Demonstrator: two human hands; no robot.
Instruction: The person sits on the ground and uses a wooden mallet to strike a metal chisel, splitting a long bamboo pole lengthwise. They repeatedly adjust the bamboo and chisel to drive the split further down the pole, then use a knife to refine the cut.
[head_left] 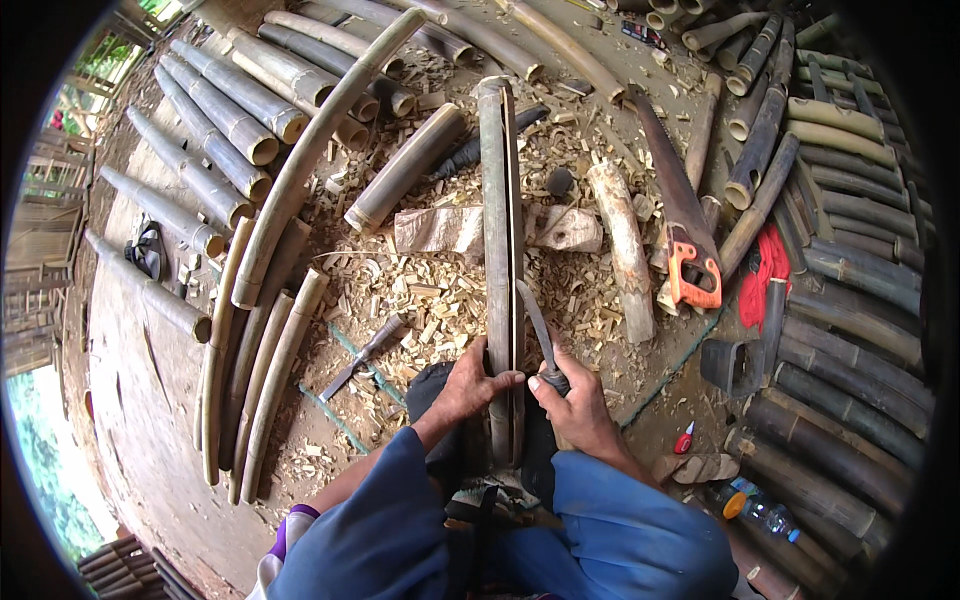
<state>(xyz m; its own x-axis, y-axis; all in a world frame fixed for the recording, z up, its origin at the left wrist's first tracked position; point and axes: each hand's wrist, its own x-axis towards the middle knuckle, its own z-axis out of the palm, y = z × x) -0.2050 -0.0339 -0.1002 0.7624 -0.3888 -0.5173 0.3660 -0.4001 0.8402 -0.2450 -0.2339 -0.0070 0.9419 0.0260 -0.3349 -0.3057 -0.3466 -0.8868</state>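
A long bamboo pole (495, 230) with a slit down its right side stands out from between my knees, its middle lying across a short log (440, 232). My left hand (468, 385) is wrapped round its near part, the thumb pointing right across the bamboo. Just right of the pole, my right hand (570, 398) grips the handle of a knife (538, 322). The slightly curved blade points away from me, its tip close to the slit edge. Whether the blade touches the bamboo I cannot tell.
Wood chips cover the ground. A chisel (362, 358) lies left, with bamboo poles (285, 385) beyond it. To the right are a barked log (622, 250), an orange-handled saw (692, 272), a red cloth (764, 275), a plastic bottle (768, 516) and stacked bamboo (835, 390).
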